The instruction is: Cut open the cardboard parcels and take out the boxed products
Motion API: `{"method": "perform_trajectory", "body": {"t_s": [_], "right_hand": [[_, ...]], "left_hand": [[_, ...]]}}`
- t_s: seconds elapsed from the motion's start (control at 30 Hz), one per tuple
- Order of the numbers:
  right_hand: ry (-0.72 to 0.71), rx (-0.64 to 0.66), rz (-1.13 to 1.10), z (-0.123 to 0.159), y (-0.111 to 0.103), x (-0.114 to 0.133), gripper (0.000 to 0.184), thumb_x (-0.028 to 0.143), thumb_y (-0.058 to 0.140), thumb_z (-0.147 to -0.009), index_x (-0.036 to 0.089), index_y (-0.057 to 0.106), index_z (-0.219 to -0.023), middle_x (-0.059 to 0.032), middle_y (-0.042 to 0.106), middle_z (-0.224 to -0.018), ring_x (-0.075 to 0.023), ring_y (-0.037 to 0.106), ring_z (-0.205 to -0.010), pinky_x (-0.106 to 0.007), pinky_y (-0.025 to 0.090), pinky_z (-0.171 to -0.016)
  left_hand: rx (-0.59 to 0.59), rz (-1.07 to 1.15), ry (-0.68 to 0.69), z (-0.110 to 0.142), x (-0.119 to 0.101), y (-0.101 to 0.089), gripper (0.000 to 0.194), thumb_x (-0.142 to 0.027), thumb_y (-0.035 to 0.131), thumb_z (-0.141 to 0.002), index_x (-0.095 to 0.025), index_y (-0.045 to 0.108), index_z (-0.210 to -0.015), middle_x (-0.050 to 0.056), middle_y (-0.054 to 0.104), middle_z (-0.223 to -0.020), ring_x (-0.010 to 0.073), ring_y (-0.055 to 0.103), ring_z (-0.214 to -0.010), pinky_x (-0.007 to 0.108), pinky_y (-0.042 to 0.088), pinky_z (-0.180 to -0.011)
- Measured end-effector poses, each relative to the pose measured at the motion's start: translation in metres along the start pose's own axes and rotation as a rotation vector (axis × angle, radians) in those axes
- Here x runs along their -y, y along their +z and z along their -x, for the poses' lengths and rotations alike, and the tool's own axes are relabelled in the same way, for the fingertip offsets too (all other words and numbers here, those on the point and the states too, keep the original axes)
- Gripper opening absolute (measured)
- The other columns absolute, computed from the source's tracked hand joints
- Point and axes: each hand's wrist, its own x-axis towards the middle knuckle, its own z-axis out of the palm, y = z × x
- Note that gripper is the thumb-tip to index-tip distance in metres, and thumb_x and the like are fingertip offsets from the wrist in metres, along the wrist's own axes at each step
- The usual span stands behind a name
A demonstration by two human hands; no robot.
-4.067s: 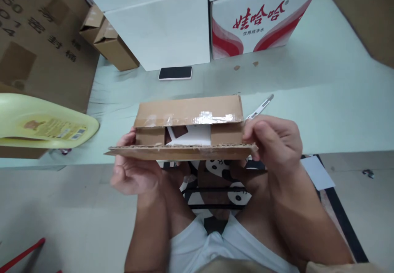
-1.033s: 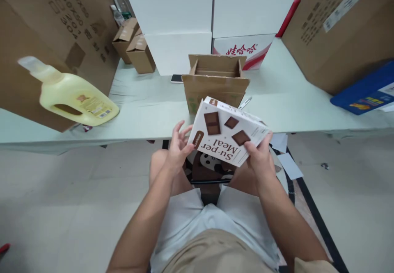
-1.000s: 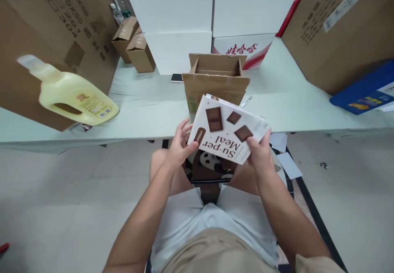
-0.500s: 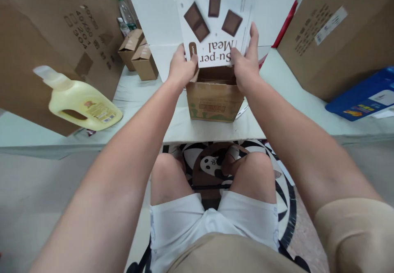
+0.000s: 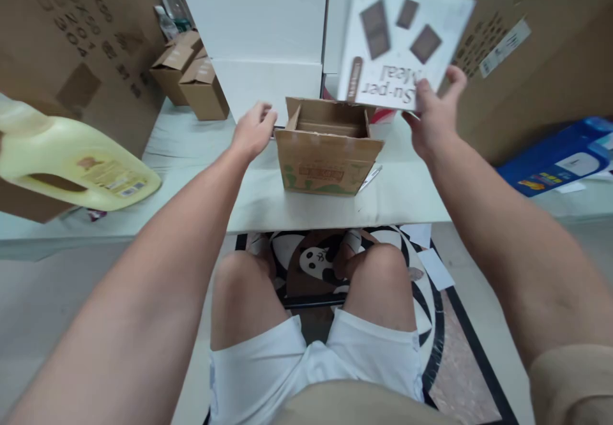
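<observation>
The brown cardboard carton (image 5: 330, 164) stands opened; the fingers of a right hand (image 5: 435, 115) hold a flat white cardboard box (image 5: 400, 52) clear of it, above the pale-green desk (image 5: 256, 205). The left hand (image 5: 253, 133) curls beside the carton, grip unclear.

The right hand (image 5: 433, 112) grips the white box (image 5: 402, 45) at its lower right corner, thumb on the printed face, lettering upside down. The left hand (image 5: 253, 130), fingers curled, is beside the open cardboard carton (image 5: 328, 163) on the counter (image 5: 258, 211); whether it touches anything there is hard to make out. A slim light-coloured tool (image 5: 371, 177) lies just right of the carton. A yellow bottle (image 5: 90, 163) stands at far left, a blue bottle (image 5: 560, 160) at far right.
</observation>
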Motion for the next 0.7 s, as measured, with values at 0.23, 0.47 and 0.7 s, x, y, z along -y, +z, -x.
{"method": "perform_trajectory", "body": {"t_s": [0.23, 0.47, 0.7], "right_hand": [[0.932, -0.678, -0.122, 0.074, -0.053, -0.07, 0.022, 0.049, 0.039, -0.106, 0.032, 0.041, -0.119, -0.0059, 0.059, -0.13, -0.0092, 0.068, -0.083, -0.022, 0.06, -0.062], [1.221, -0.627, 0.137, 0.089, -0.059, -0.128, 0.039, 0.044, 0.062, -0.096, 0.027, 0.042, -0.126, -0.0079, 0.061, -0.119, -0.0112, 0.066, -0.071, -0.021, 0.057, -0.049], [1.214, -0.552, 0.216, 0.019, -0.041, -0.166, 0.043, 0.039, 0.041, -0.105, 0.014, 0.035, -0.14, -0.0096, 0.066, -0.098, -0.0114, 0.061, -0.06, -0.027, 0.054, -0.056]], "left_hand": [[0.226, -0.326, -0.15, 0.069, 0.095, 0.044, 0.049, -0.051, 0.046, -0.097, -0.02, 0.065, -0.129, 0.012, 0.067, -0.141, 0.037, 0.059, -0.135, 0.059, 0.046, -0.116], [0.225, -0.52, -0.146, 0.103, 0.092, 0.09, 0.057, -0.034, 0.034, -0.101, -0.01, 0.055, -0.149, 0.022, 0.039, -0.167, 0.0449, 0.024, -0.16, 0.064, 0.02, -0.13], [0.265, -0.695, -0.145, 0.098, 0.1, 0.091, 0.056, -0.036, 0.031, -0.103, -0.015, 0.058, -0.148, 0.017, 0.044, -0.165, 0.0425, 0.03, -0.158, 0.061, 0.029, -0.128]]}}
